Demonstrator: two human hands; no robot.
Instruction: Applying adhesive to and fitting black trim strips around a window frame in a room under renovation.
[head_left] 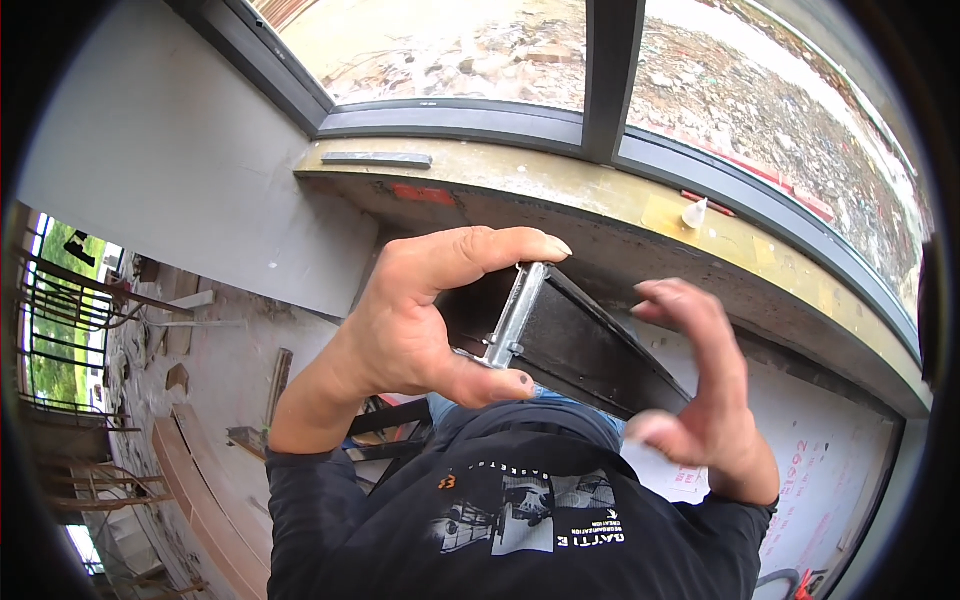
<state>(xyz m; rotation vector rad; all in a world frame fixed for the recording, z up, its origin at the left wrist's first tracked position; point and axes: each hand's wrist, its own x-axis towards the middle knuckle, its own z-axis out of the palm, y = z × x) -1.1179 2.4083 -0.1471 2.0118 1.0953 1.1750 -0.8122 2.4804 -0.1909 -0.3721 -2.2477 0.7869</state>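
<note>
My left hand [395, 320] grips a silver metal bracket [518, 315] at the near end of a long dark metal profile [600, 345]. Its thumb lies along one end of the bracket, with a finger over the other. The profile runs away to the right, and its left side disappears behind my left hand. Beside the profile's right part, my right hand [715, 390] hovers with thumb and fingers curved apart, slightly blurred. Nothing shows between those fingers; whether the hand touches the profile is hard to see.
Beyond my hands runs a yellowish window sill [560, 190] bearing a grey bar [375, 159], a white cone-shaped nozzle [694, 213] and a thin red stick [707, 203]. A dark window frame [605, 80] rises behind it. Brown boards [205, 500] lie on the left.
</note>
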